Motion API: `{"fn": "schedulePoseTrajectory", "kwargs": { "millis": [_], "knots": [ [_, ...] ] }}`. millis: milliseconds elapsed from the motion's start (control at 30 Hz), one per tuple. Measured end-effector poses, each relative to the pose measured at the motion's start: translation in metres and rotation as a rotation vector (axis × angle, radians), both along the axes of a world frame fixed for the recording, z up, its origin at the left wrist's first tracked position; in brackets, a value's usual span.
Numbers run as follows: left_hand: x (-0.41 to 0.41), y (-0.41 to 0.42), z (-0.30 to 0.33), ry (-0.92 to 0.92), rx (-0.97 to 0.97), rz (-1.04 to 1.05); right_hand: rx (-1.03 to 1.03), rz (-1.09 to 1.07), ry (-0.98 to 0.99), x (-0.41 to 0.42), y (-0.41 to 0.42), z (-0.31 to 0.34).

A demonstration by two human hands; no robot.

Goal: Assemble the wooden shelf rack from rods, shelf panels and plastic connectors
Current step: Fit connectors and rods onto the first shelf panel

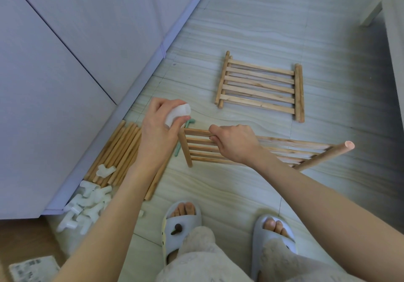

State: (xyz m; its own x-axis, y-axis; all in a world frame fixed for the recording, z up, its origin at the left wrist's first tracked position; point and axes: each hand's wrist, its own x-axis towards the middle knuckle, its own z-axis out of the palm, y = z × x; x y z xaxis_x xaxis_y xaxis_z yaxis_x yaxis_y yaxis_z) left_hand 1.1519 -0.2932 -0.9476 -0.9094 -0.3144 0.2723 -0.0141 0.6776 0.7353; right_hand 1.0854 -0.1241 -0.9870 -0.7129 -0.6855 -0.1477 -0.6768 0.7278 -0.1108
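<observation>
My left hand (159,124) grips a white plastic connector (178,113) just above the left end rod of a slatted shelf panel (284,148). My right hand (234,144) holds that panel by its upper slats, keeping it raised off the floor. The panel's right end rod (323,156) points toward me with its round tip showing. Further back on the floor lies a second stack of shelf panels (260,87). Loose wooden rods (122,152) lie along the cabinet base at the left, one connector on top of them. Several white connectors (87,205) are heaped beside them.
A green tool (182,138) lies on the floor, partly hidden behind the held panel. A grey cabinet (76,52) fills the left side. My feet in grey slippers (181,225) stand at the bottom. A cardboard box (26,249) sits at the bottom left.
</observation>
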Motion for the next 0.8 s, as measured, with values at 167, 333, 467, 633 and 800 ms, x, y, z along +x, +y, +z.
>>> {"fn": "schedulePoseTrajectory", "kwargs": {
  "millis": [167, 333, 467, 633, 800],
  "knots": [
    [0.0, 0.0001, -0.0011, -0.002, -0.105, -0.106, 0.001, -0.006, -0.001, -0.0018, -0.0003, -0.0005],
    [0.002, -0.0016, -0.0046, -0.035, 0.014, -0.027, -0.008, -0.001, -0.001, 0.0, 0.0, 0.0001],
    [-0.0008, -0.0005, -0.0035, -0.09, 0.08, -0.003, -0.011, -0.004, -0.006, -0.0006, 0.0004, 0.002],
    [0.0019, -0.0023, -0.0048, -0.093, 0.144, -0.041, -0.003, -0.002, 0.002, -0.0002, 0.0001, 0.0006],
    [0.0009, -0.0034, -0.0044, -0.015, 0.256, -0.101, -0.007, -0.007, 0.001, -0.0011, -0.0006, 0.0011]
  ]
}}
